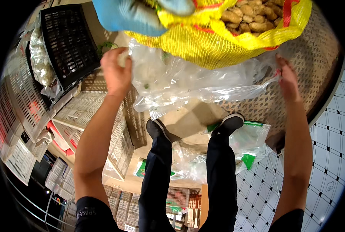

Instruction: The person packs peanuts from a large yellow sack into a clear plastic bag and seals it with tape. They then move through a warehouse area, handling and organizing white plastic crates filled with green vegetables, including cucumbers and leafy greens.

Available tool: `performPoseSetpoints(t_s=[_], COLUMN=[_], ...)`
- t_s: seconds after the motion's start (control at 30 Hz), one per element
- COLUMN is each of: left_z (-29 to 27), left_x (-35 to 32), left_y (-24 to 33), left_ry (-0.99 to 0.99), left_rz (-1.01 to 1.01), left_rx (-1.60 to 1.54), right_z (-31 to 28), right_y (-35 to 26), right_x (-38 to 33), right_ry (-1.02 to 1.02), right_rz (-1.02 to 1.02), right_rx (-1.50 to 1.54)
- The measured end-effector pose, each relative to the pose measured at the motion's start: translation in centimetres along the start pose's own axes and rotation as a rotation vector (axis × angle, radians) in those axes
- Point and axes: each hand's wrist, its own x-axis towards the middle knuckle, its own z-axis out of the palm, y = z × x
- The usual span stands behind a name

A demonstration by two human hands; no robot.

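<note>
A large clear plastic bag (203, 83) is stretched out sideways in front of me. My left hand (116, 71) pinches its left edge with curled fingers. At the opposite end my right hand (288, 79) is closed on the gathered plastic. Small green bits show on the bag. Just beyond it, a yellow mesh sack (207, 48) with red trim hangs open, and tan peanuts in their shells (253, 16) fill its mouth. Another person's blue-gloved hand (132, 17) is at the sack's left side. The sack partly overlaps the bag's far edge.
Black crate (66, 42) and white slatted crates (91, 112) stand at the left. A brown patterned surface (315, 46) curves along the right, beside a white tiled floor (323, 154). Loose plastic packaging (190, 162) lies around my feet.
</note>
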Motion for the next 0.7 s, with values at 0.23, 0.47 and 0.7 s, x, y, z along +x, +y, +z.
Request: performPoseSetpoints(t_s=[0.23,0.47,0.7], left_z=[7.5,6.7,-1.3], left_x=[-2.7,1.1,4.1], left_y=[-8.7,-6.9,-3.2], left_ry=[-0.645,-0.304,-0.090], left_rz=[-1.452,-1.184,-1.025], left_rx=[-1.401,-1.275,-1.009], right_z=[3.6,3.5,0.9], right_y=[2.9,2.9,-0.2], right_x=[-5.1,-6.5,-8.1], right_ry=[0.047,0.028,-0.167], right_rz=[0.176,0.138,0.210], right_rx=[-0.329,0.342,0.399])
